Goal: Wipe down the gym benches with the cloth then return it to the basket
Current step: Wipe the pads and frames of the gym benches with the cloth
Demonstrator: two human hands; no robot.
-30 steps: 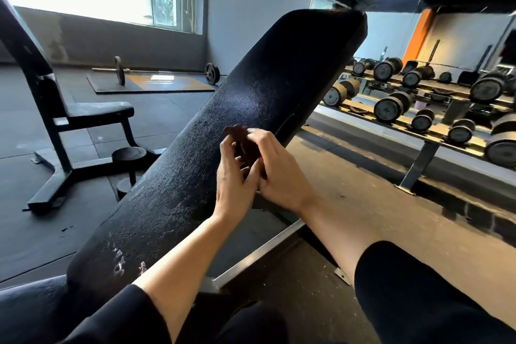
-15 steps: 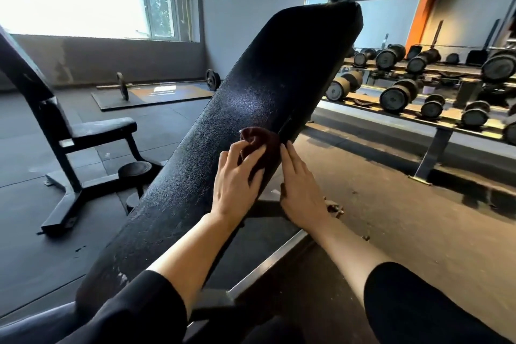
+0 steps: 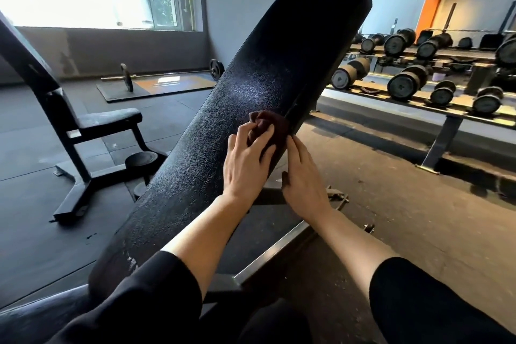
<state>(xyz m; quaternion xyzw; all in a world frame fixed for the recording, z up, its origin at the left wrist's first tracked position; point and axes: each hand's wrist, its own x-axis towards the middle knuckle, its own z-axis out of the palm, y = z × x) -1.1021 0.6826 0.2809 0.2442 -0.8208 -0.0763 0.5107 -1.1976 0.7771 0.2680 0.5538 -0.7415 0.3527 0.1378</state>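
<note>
The job looks to be in its wiping stage, and how much of it is finished cannot be read from this view: the black padded backrest [image 3: 268,86], slanting from lower left up to the top centre of the frame, shows no clear wet or wiped streak, only a pebbled sheen and some scuffing near its lower end. A second bench [image 3: 106,120] stands at the left of the frame, well apart from the hands, and whether it has been cleaned is impossible to say. The basket is nowhere in view, so returning the cloth is not yet done. The cloth [image 3: 269,124] sits at the middle of the frame, against the right edge of the backrest. It is small, dark reddish brown, and bunched into a rounded wad rather than spread flat. The left hand [image 3: 245,165] has its thumb and fingers curled over the lower part of the wad, holding it against the pad. The right hand [image 3: 303,176] lies just beside it with fairly straight fingers, the tips at the cloth's right edge; whether they pinch it cannot be told.
</note>
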